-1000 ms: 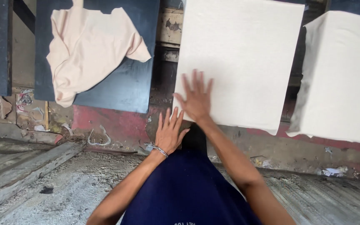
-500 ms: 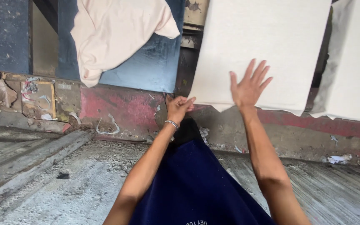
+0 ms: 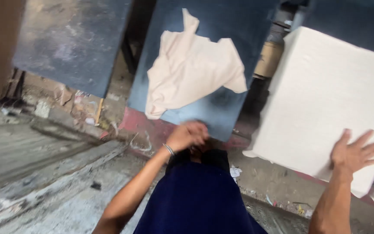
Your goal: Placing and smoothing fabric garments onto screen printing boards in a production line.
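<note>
My right hand (image 3: 356,152) lies flat with fingers spread on the lower right part of a large white sheet (image 3: 325,99) that covers a leaning board. My left hand (image 3: 188,135) is curled near the bottom edge of a dark blue board (image 3: 221,39), just above my knee; it is blurred and I cannot tell whether it holds anything. A torn cream-coloured sheet (image 3: 191,69) clings to that blue board. My dark blue trousers (image 3: 195,195) fill the bottom centre.
Another dark board (image 3: 70,43) leans at the left against a rough wall with a red-painted base (image 3: 139,125). The grey concrete floor (image 3: 35,173) is stained and littered with scraps. A brown jar (image 3: 268,58) stands between the boards.
My right hand has slid rightwards and down across the white sheet. My left hand has drawn away from the sheet and curled up. The view has swung left and tilted.
</note>
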